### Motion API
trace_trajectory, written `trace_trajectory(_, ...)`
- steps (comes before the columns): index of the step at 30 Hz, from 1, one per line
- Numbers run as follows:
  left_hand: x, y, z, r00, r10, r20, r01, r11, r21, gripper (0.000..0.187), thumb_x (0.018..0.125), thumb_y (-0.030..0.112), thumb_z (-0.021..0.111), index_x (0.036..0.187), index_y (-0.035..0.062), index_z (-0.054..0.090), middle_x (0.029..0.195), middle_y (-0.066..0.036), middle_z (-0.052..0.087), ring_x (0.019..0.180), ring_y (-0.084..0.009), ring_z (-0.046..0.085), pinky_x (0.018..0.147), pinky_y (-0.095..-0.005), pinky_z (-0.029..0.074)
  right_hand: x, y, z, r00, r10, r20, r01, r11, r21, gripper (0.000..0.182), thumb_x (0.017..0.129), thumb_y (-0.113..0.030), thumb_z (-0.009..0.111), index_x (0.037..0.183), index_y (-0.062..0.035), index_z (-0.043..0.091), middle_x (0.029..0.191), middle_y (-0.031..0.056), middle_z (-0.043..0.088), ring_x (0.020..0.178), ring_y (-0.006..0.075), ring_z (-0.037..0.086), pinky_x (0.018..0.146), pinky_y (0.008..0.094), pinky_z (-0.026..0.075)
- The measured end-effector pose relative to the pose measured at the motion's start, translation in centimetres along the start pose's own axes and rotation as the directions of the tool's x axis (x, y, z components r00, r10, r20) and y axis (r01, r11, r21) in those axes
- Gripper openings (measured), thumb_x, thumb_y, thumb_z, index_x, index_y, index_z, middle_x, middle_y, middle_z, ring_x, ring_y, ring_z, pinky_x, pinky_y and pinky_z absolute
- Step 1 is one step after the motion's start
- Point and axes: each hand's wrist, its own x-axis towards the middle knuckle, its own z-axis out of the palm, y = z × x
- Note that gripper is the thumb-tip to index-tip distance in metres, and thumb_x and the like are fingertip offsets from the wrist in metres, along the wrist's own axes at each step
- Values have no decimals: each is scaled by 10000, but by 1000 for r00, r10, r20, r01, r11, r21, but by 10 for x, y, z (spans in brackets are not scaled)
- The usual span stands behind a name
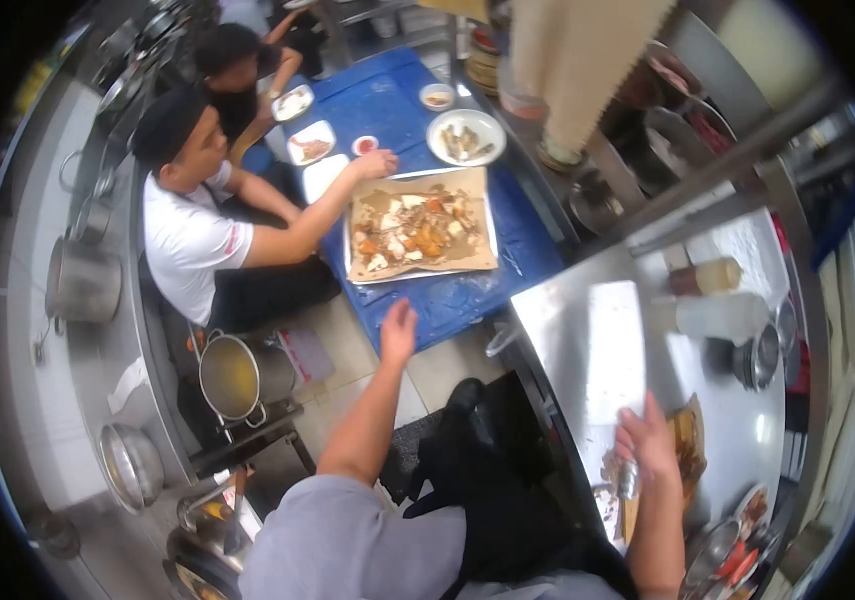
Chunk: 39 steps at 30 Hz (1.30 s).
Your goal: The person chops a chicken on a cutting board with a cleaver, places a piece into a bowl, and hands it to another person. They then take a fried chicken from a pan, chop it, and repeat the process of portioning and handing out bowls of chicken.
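Note:
My left hand (399, 328) hangs over the near edge of the blue table (447, 318), its fingers loosely extended and holding nothing visible. Beyond it, a tray lined with brown paper (477, 255) carries chopped food in white and orange-brown pieces. To the right, above the steel counter (557, 330), my right hand (644, 445) has its fingers curled at the near end of a long white rectangular plate (615, 350). Blur hides the exact grip. Just below that hand lies a metal and wooden item (628, 500), partly hidden.
A co-worker in a white shirt (182, 245) reaches over the tray's far corner; another person (237, 90) sits behind. A round plate (465, 137) and small dishes stand on the blue table. Bottles (717, 316) are on the counter; a pot (230, 377) stands left.

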Motion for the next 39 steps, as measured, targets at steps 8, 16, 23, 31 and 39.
trace_trajectory(8, -186, 224, 126, 563, 509, 652, -503, 836, -218, 277, 904, 60, 607, 1174, -2, 628, 1223, -174, 628, 1179, -324, 584, 1016, -410, 445, -153, 142, -148, 898, -18, -440, 243, 853, 462, 418, 984, -43, 536, 1359, -113, 364, 606, -14, 401, 414, 93, 377, 386, 278, 359)
trace_trajectory(16, -307, 294, 319, -10, 511, 859, -846, 454, -280, 395, 909, 222, 648, 1270, 66, 617, 1260, -180, 603, 1184, -387, 557, 1000, -439, 458, -206, 281, -202, 804, 23, -594, 351, 789, 504, 332, 973, -46, 534, 1273, -126, 417, 613, -1, 410, 400, 99, 370, 383, 280, 366)
trace_trajectory(23, -385, 265, 436, -6, 246, 969, -961, 266, -74, 572, 850, 263, 693, 1364, 60, 547, 1315, -225, 582, 1228, -400, 537, 1057, -466, 432, -215, 331, -206, 845, 17, -535, 329, 772, 543, 394, 988, -28, 515, 1361, -108, 415, 666, -19, 424, 488, 68, 370, 407, 249, 360)
trace_trajectory(31, -406, 281, 378, -34, 63, 997, -959, 279, -50, 540, 731, 176, 802, 1230, 58, 635, 1180, -201, 660, 1154, -367, 594, 985, -434, 480, -211, 377, -224, 914, -112, -389, 320, 789, 525, 453, 988, -31, 518, 1413, -113, 386, 653, -11, 422, 487, 77, 373, 409, 256, 358)
trace_trajectory(39, -376, 240, 351, 55, 295, 954, -954, 299, -38, 410, 711, 85, 763, 1106, 37, 663, 1132, -185, 601, 1045, -370, 614, 918, -420, 510, -216, 367, -246, 883, -287, -372, 284, 957, -65, 401, 980, -117, 550, 1345, -61, 395, 699, 125, 593, 540, 247, 581, 519, 408, 471)
